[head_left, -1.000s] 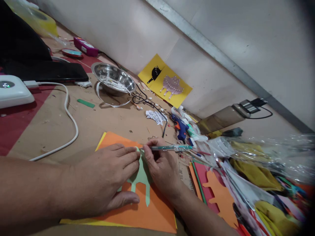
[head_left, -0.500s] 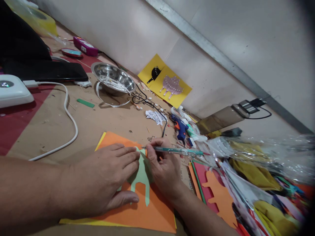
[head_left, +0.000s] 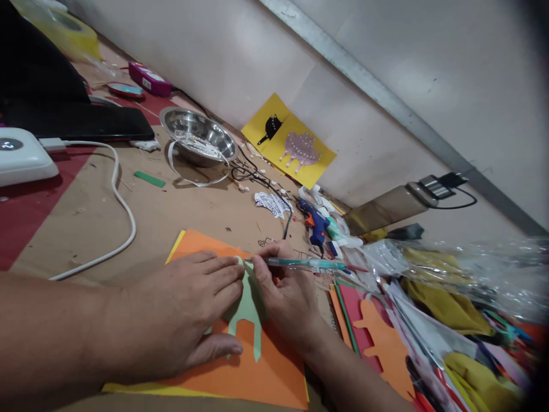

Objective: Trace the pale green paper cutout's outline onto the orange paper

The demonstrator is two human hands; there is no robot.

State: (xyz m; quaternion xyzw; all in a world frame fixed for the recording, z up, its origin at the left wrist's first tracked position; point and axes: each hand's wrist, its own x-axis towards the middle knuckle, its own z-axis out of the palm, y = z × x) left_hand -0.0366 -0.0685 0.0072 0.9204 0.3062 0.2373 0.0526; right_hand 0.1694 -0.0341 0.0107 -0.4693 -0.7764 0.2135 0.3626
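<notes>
My left hand (head_left: 201, 309) lies flat, fingers stretched out, on a pale green paper cutout (head_left: 246, 309) with leg-like strips. Part of the cutout is hidden under that hand. Beneath it is an orange sheet (head_left: 274, 377), with a yellow sheet (head_left: 171, 389) showing at its edges. Pinched in my right hand (head_left: 287, 292) is a clear-barrelled pen (head_left: 313, 263) with a teal and red rear part. Its tip is at the cutout's upper edge, close to my left fingertips.
A steel bowl (head_left: 199, 134) stands beyond the hands. Along the wall are a blue glue gun (head_left: 316, 223), a bottle (head_left: 386, 206) and a yellow card (head_left: 289, 140). Coloured sheets with an orange cutout (head_left: 381, 343) lie right; a white cable (head_left: 122, 200) curves left.
The pen and my right fingertips have shifted slightly left along the cutout's top edge. My left hand stays in place.
</notes>
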